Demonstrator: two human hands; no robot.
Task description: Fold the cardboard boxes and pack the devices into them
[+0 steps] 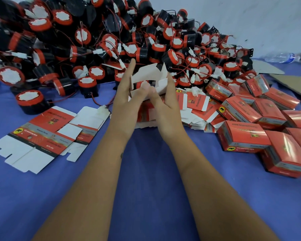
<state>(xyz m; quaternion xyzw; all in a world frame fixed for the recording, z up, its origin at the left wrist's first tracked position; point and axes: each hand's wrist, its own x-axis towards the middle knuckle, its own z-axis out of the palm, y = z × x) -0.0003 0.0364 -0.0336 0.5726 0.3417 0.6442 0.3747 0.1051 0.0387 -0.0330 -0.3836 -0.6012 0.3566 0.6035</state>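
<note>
— Hundreds of black-and-red devices [111,40] heaped across the top of the frame, on the blue table [146,171]. Finished boxes [261,129] stack up at right.

— And the hands?

— Centre frame: left hand [129,101] and right hand [165,103] both curl round a half-folded box [149,75], white flaps up. Flat blanks [42,133] lie lower left.

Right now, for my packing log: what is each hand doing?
Left hand: grips the half-folded cardboard box.
Right hand: grips the same box, thumb on its flaps.
</note>
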